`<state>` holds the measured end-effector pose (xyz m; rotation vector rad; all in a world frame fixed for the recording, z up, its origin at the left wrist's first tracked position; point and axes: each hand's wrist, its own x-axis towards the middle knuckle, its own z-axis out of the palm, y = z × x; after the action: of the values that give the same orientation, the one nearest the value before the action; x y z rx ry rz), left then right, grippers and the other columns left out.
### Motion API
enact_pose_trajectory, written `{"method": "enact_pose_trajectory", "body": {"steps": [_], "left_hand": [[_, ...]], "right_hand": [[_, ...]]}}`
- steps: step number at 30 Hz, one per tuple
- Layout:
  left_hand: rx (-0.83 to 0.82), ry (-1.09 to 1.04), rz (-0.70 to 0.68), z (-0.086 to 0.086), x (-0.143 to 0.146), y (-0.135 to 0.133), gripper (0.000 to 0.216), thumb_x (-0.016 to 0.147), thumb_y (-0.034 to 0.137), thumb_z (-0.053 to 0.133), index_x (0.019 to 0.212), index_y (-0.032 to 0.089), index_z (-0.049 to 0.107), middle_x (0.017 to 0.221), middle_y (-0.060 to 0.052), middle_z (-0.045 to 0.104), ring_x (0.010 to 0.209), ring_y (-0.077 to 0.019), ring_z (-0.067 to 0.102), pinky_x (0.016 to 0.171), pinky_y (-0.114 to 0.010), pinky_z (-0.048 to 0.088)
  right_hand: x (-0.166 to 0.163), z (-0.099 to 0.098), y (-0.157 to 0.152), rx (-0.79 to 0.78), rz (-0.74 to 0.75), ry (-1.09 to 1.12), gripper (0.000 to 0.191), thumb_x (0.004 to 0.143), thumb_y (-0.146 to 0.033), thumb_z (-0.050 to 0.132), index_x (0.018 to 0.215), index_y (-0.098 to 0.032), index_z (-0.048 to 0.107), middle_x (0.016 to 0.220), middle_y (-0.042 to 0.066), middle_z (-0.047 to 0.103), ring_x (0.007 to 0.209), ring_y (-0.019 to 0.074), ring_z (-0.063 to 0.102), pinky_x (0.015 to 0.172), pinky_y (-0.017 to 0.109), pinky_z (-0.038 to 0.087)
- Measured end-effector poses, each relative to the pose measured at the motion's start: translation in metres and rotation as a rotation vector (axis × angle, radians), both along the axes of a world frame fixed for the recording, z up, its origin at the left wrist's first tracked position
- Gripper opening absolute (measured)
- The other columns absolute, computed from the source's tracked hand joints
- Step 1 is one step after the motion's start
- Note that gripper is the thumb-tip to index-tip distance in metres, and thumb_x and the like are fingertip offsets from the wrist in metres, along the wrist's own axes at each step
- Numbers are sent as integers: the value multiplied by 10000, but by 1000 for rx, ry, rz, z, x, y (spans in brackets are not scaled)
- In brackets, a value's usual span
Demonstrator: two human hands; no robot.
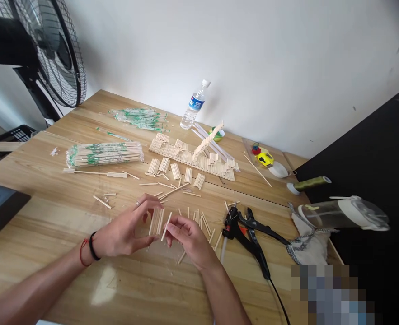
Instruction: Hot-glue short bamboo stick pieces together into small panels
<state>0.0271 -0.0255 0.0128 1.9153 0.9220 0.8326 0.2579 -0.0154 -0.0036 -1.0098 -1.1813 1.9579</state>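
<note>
My left hand (126, 228) is curved round a small row of short wooden sticks (156, 221), fingers at the far ends and thumb at the near ends. Just right of it, my right hand (187, 237) pinches a single short wooden stick (166, 226) between thumb and fingers, slightly apart from the row. Loose cut sticks (204, 223) lie beyond and beside my right hand. Farther back stand several small stick panels (175, 171) in a line, in front of a long stick-built model (185, 155) with a slanted piece rising from it.
A black glue gun (250, 239) with its cord lies to the right. Wrapped chopsticks (104, 153) lie at the left. A water bottle (194, 106), yellow tape measure (265, 159), thread spool (311, 184) and clear container (341, 214) stand or lie about. A fan (55, 49) is at the left.
</note>
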Motion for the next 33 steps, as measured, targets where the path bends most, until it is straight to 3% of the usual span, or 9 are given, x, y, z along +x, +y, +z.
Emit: {"method": "enact_pose_trajectory", "body": {"steps": [15, 21, 33], "left_hand": [[39, 26, -26, 4, 2, -1, 613, 870, 125, 730, 1400, 256, 451, 1318, -112, 558, 1140, -246, 582, 853, -325, 539], [71, 19, -38, 8, 4, -1, 605, 860, 116, 739, 1393, 242, 483, 1289, -119, 603, 1149, -259, 592, 959, -375, 541], [77, 8, -49, 9, 5, -1, 614, 855, 110, 741, 1397, 246, 486, 1279, -120, 605, 1106, -258, 603, 964, -398, 552]], "right_hand": [[0, 0, -4, 37, 15, -68, 357, 908, -512, 783, 842, -177, 680, 730, -11, 660, 631, 120, 564, 649, 268, 458], [1, -2, -5, 20, 13, -53, 362, 911, -520, 778, 851, -181, 667, 728, -5, 685, 609, 123, 572, 618, 270, 456], [0, 0, -6, 28, 17, -60, 343, 926, -514, 768, 853, -193, 672, 744, -6, 694, 616, 128, 594, 626, 280, 476]]}}
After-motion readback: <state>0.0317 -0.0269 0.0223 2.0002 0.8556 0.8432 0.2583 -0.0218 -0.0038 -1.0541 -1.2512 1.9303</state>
